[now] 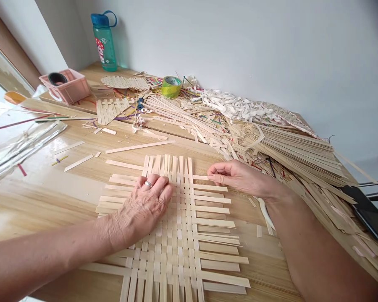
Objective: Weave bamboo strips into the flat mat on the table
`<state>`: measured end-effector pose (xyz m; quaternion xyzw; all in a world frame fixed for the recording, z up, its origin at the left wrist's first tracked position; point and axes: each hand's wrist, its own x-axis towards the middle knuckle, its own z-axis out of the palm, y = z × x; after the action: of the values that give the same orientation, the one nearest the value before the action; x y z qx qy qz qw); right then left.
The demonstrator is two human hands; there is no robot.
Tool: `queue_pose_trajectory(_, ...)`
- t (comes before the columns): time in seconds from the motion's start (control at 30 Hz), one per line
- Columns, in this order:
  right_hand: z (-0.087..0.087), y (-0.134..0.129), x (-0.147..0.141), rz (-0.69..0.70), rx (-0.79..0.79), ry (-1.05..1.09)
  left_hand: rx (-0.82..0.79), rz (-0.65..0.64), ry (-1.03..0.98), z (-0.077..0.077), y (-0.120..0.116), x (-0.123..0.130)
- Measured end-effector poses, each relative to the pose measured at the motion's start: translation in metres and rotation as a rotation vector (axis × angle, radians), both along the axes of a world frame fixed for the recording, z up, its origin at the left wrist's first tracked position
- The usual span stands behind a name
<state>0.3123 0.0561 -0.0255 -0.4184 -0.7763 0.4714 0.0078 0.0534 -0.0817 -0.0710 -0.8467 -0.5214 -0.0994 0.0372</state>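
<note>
We read the woven mat (pixel 166 218) under the left hand (pixel 143 209) as pale wood or bamboo strips: matt, fine grain, slightly rough cut edges. Right of the right hand (pixel 239 176), the loose strip bundle (pixel 290 151) looks the same, dry and unfinished. Ring (pixel 148 184) on the left hand: silver-coloured metal, glossy. Tabletop (pixel 50 201) below both hands: wood-grain finish, smooth, shiny with glare. Beyond the hands: water bottle (pixel 105 46) in translucent teal plastic, pink plastic crate (pixel 64 86), matt. Left of the left hand: clear plastic sheet (pixel 15 147), crinkled, shiny. Far wall (pixel 271 50): matt white paint.
</note>
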Motion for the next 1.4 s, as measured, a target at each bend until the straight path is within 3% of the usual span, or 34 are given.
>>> queue_pose_trajectory(0.37, 0.007, 0.002, 0.012, 0.005, -0.020, -0.031, 0.107, 0.018, -0.065, 0.003, 0.004, -0.007)
queue_pose_trajectory(0.67, -0.001, 0.003, 0.015, 0.026, -0.005, -0.003, 0.181, 0.054, -0.022, 0.004, 0.008, -0.014)
queue_pose_trajectory(0.87, 0.013, -0.011, -0.003, 0.031, 0.331, -0.050, 0.090, 0.097, 0.052, 0.018, 0.006, -0.011)
queue_pose_trajectory(1.0, 0.020, -0.032, -0.024, 0.028, 0.378, -0.092, 0.045, 0.145, 0.071, 0.021, 0.008, -0.011)
queue_pose_trajectory(1.2, 0.008, -0.053, -0.046, 0.025, 0.624, -0.150, 0.014, 0.193, 0.055, 0.021, 0.012, -0.015)
queue_pose_trajectory(1.4, 0.001, -0.051, -0.053, -0.051, 0.765, -0.136, 0.013, 0.211, 0.077, 0.020, 0.014, -0.014)
